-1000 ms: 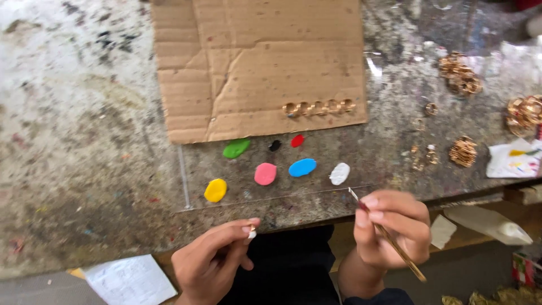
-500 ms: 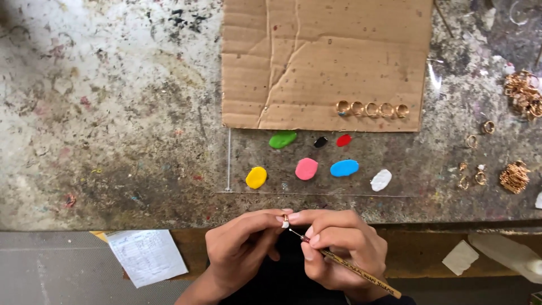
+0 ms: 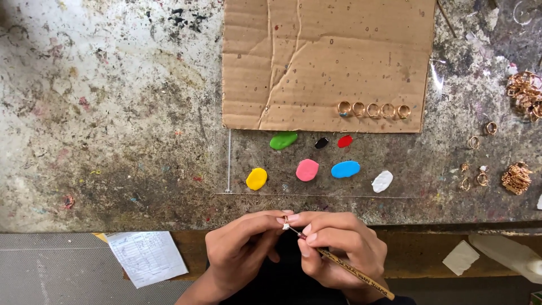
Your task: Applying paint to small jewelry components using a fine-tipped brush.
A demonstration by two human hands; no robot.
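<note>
Small gold ring (image 3: 285,219) sits pinched in left hand (image 3: 240,257) fingertips, just below the table edge, in front of the person's body. Right hand (image 3: 339,248) grips a thin brush (image 3: 350,270) like a pen, tip touching the ring. Both hands closed tight, grasping.

Just above: clear sheet (image 3: 237,186) with paint blobs: yellow (image 3: 256,178), pink (image 3: 307,170), blue (image 3: 345,169), white (image 3: 382,181), green (image 3: 283,140), black (image 3: 321,143), red (image 3: 344,141). Beyond it, cardboard (image 3: 316,56) carries a row of five rings (image 3: 372,109). More loose rings (image 3: 477,178) and gold piles at right.

Risks, as a judgement: the ring is tiny and could slip from the pinch and drop off the table edge; a shaky tip could smear paint onto the fingers.

Hard to make out: brush tip colour, the ring's face, what the white speck at the ring is. Right-edge piles are cut off.
</note>
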